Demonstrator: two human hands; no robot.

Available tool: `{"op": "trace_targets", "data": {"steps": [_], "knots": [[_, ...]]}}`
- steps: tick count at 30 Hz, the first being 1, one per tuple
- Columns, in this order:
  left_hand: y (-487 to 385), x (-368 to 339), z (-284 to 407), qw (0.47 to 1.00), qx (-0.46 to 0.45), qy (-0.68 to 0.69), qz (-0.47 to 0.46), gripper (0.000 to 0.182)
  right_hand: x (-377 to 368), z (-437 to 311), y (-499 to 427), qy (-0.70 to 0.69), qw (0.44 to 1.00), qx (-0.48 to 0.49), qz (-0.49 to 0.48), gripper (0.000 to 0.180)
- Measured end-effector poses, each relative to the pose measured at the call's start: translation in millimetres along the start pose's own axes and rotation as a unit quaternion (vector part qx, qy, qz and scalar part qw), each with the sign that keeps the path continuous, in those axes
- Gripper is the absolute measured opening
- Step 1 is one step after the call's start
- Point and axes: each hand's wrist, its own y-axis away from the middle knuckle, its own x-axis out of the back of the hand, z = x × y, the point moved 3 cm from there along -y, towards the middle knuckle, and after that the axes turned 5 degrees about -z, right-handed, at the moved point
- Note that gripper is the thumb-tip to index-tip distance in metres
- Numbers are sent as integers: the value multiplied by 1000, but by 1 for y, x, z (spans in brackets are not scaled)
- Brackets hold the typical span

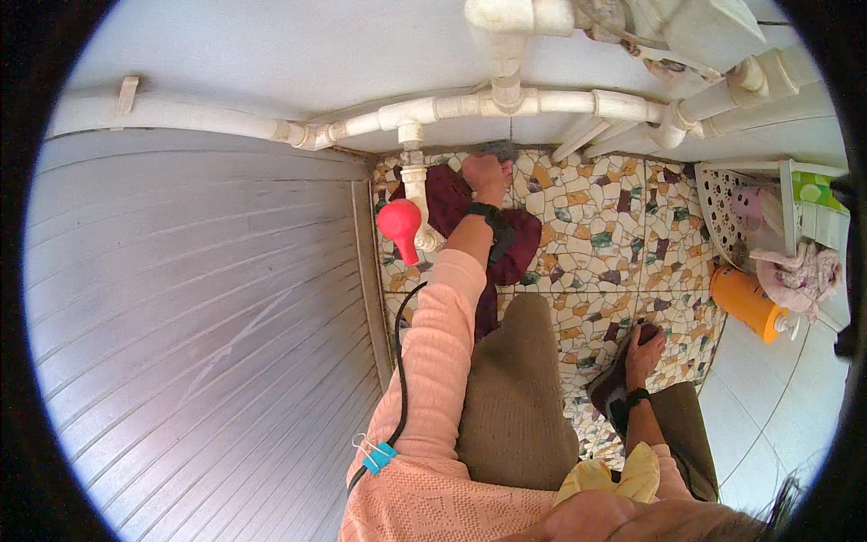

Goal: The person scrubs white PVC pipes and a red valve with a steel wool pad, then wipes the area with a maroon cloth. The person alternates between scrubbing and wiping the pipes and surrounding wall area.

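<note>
At the foot of the white wall, my left hand (483, 173) grips a grey scouring pad (498, 149) against the floor. Most of that pad is hidden behind the fingers. A dark maroon cloth (518, 251) lies under and around my left wrist, bunched on the mosaic-pattern floor tiles (589, 210). Lower right, my right hand (645, 356) rests on a dark shoe (606, 389) with its fingers over the toe area. Whether it grips anything is not plain. Black bands circle both wrists.
A plastic tap with a red handle (399, 222) juts out near my left forearm, below white pipes (460, 106). A ribbed grey door panel (203, 271) stands left. At right are a plastic basket (718, 203), an orange pump bottle (745, 301) and a crumpled cloth (802, 278).
</note>
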Motion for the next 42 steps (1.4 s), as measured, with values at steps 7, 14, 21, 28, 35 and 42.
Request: {"op": "trace_targets", "data": {"steps": [7, 14, 21, 28, 35, 42], "knots": [[-13, 8, -4, 976, 5, 217, 26, 10, 1, -1, 0, -7, 999, 26, 20, 65], [25, -61, -27, 973, -37, 185, -136, 18, 0, -1, 1, -14, 998, 35, 48, 63], [25, 2, 29, 954, 61, 282, -85, 13, 1, -2, 0, -24, 999, 19, 27, 64], [88, -29, 70, 978, -144, 116, -102, 14, -2, 0, -1, -1, 999, 22, 30, 68], [128, -41, 103, 929, -319, 93, -164, 10, -1, 0, -1, -7, 1000, 21, 20, 68], [21, 29, 50, 974, -81, 206, -40, 16, -1, 1, 0, -2, 1000, 20, 12, 66]]}}
